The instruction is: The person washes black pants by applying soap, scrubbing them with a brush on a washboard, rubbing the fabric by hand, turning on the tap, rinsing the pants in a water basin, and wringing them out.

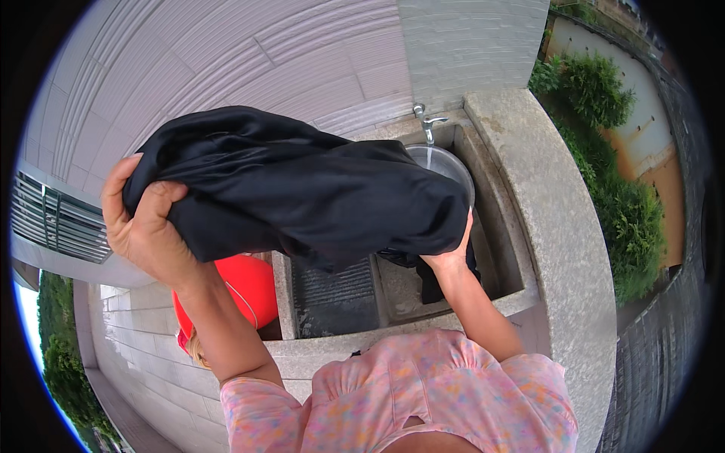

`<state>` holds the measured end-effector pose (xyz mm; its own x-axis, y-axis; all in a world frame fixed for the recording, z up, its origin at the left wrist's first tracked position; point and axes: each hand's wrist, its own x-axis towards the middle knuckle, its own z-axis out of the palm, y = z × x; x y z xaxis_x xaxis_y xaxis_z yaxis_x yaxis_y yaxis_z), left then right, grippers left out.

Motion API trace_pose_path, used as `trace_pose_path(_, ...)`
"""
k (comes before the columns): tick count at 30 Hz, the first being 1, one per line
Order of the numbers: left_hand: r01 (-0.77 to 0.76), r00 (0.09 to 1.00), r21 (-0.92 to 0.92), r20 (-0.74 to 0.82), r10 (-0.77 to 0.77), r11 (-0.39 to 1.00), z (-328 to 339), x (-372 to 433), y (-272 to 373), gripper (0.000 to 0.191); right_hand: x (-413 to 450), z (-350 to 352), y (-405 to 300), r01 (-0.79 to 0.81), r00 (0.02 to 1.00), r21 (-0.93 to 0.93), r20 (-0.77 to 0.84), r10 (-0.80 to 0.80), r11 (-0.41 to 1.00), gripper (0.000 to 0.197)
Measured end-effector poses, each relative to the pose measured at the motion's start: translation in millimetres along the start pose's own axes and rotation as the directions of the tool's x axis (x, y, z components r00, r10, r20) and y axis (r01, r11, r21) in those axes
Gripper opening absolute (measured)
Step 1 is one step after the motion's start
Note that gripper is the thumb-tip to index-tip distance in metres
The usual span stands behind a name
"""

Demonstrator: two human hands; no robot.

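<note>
A dark, wet-looking cloth garment (306, 192) is stretched between my two hands above a stone laundry sink (453, 308). My left hand (150, 226) grips its left end, raised high. At its lower right end is my right hand (450, 255), with fingers mostly hidden behind the cloth. Water runs from a chrome faucet (429, 125) into a metal basin (450, 164), partly covered by the garment. Beneath the cloth shows a ribbed washboard slab (334, 300). More black fabric (433, 286) lies in the sink below my right hand.
A red plastic bucket or basin (255, 289) stands left of the washboard. The sink's wide stone ledge (566, 243) runs along the right side, with shrubs (628, 226) beyond. A tiled wall (294, 62) rises behind the sink. At far left is a barred window (56, 212).
</note>
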<state>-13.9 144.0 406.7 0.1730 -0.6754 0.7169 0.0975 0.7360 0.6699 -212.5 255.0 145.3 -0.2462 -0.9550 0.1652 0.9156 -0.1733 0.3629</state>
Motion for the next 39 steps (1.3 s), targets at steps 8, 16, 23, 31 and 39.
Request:
trace_pose_path(8,0.440,0.873,-0.025,-0.222,-0.434,0.898,-71.9,-2.4,-113.0,0.036,49.1,118.0,17.2,-0.070,0.956,-0.533,-0.278,-0.096,0.843,0.042)
trace_pose_path(16,0.769,0.640,-0.002,-0.011,-0.769,0.640,-73.4,-123.2,-184.1,0.034,103.3,176.4,62.6,-0.236,0.967,-0.867,-0.254,0.018,0.438,0.030)
trace_pose_path(23,0.847,0.453,0.164,0.277,-0.847,0.506,-43.5,-290.0,-222.3,0.029,111.6,114.7,44.0,-0.559,0.818,-0.828,-0.558,0.139,-0.038,0.038)
trace_pose_path(31,0.201,-0.628,0.880,0.453,-0.633,0.431,-16.3,-375.8,-238.2,0.068,77.8,-18.9,-94.4,-0.800,0.411,-0.292,-0.903,-0.123,-0.525,0.040)
trace_pose_path(39,0.303,-0.248,0.932,0.277,-0.928,0.197,2.9,-303.6,-321.3,0.022,9.7,-119.5,-104.5,-0.837,0.517,-0.454,-0.840,-0.168,-0.306,0.067)
